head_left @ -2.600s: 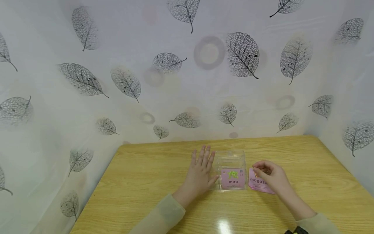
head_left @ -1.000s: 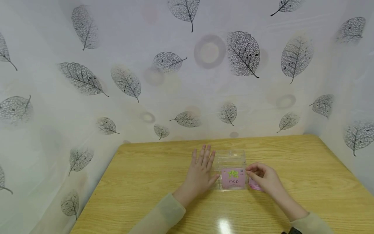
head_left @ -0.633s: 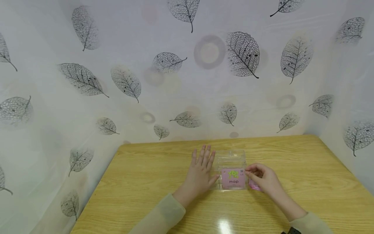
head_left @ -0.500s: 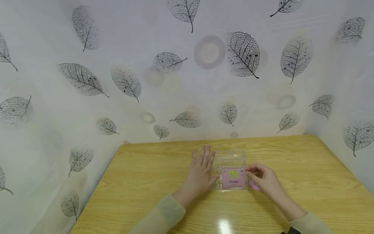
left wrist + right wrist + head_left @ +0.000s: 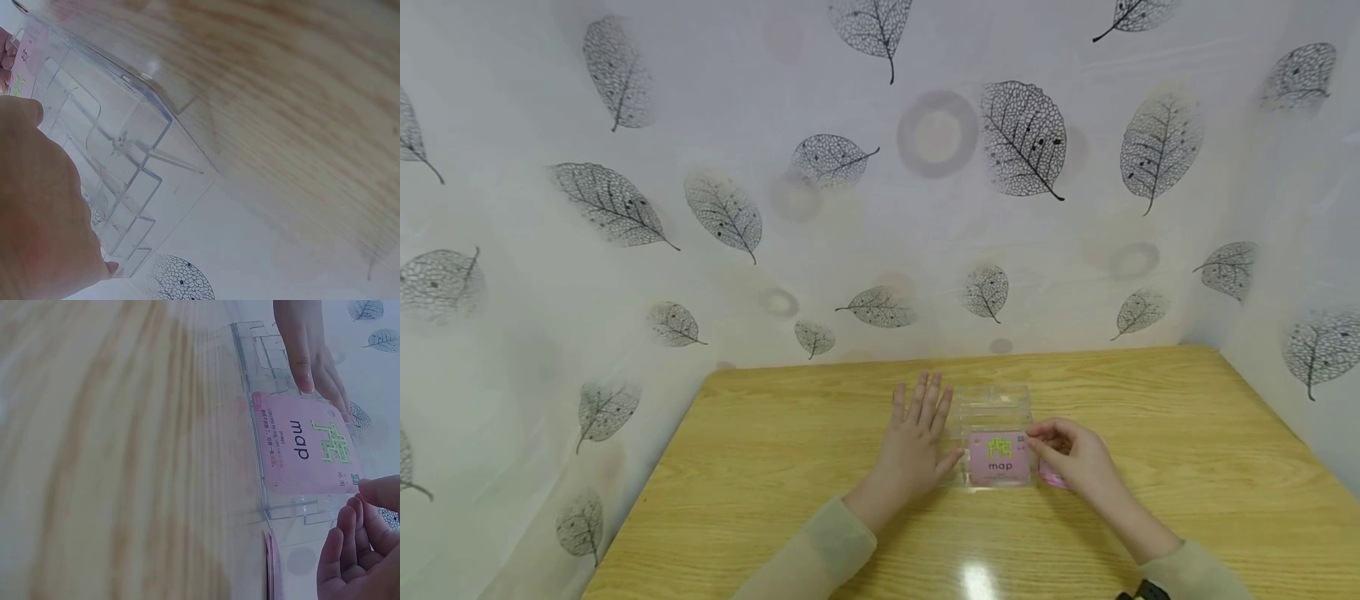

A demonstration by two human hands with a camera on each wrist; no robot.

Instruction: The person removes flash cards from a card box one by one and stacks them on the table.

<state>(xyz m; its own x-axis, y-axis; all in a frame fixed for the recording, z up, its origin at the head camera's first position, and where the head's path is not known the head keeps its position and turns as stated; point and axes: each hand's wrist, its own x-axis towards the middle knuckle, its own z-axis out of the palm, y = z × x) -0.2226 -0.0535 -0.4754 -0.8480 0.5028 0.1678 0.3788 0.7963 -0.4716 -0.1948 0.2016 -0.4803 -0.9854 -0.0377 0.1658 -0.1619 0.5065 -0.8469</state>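
A clear plastic card holder with stepped slots point(image 5: 992, 408) stands on the table. In its right front part is a pink card printed "map" point(image 5: 1000, 467), with a green maze-like drawing. My left hand point(image 5: 913, 450) lies over the holder's left side, fingers straight and spread, its thumb reaching to the card's left edge. My right hand point(image 5: 1082, 458) pinches the card's upper right corner between thumb and index finger; the right wrist view shows this grip beside the printed code. Under the right hand lies a stack of pink cards point(image 5: 1054, 478), mostly hidden.
The wooden table point(image 5: 775, 442) reaches back to a pale curtain with leaf prints point(image 5: 880, 208), which also hangs along both sides. A black band point(image 5: 1152, 591) is on the right wrist, at the bottom edge of the head view.
My right hand has moved left from the "magazine" card on the stack to the corner of the "map" card, and a touch further left lately. The left hand has stayed in place.
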